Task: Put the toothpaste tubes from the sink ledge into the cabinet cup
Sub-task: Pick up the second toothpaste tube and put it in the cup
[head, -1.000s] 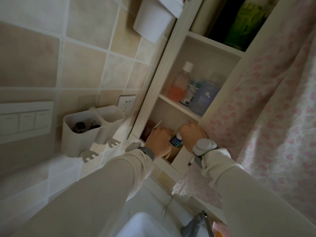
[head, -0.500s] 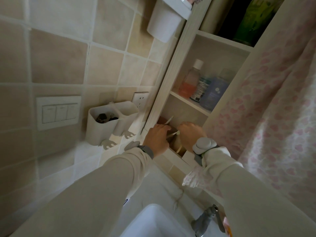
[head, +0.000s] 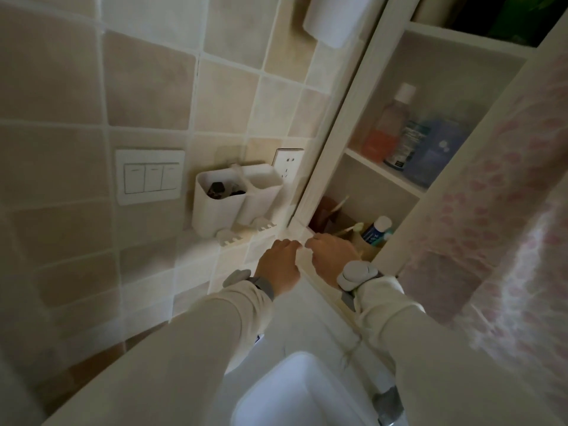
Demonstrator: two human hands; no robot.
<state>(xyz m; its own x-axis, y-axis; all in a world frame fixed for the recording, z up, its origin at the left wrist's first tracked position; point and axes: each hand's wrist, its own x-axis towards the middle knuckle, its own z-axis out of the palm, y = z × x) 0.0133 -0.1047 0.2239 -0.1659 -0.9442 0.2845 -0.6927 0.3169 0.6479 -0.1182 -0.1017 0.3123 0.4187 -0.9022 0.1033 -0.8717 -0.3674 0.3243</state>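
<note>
A blue toothpaste tube (head: 375,231) with a white cap stands upright in a tan cup (head: 367,245) on the lowest cabinet shelf, beside a toothbrush (head: 350,229). My right hand (head: 333,256) hovers just in front of the cup and hides part of it. It holds nothing, and its fingers are loosely bent. My left hand (head: 279,262) is beside it at the cabinet's bottom edge, also with nothing in it. No tube shows on the sink ledge, which my arms largely cover.
A white wall holder (head: 221,204), a socket (head: 289,167) and a switch plate (head: 150,176) are on the tiled wall at left. Bottles (head: 396,130) stand on the middle shelf. The sink basin (head: 295,395) and tap (head: 387,404) lie below. A pink patterned cloth (head: 507,210) hangs at right.
Both hands have pulled back out of the lowest shelf to its front edge. The tube that was between them now stands alone in the cup. The view has shifted left.
</note>
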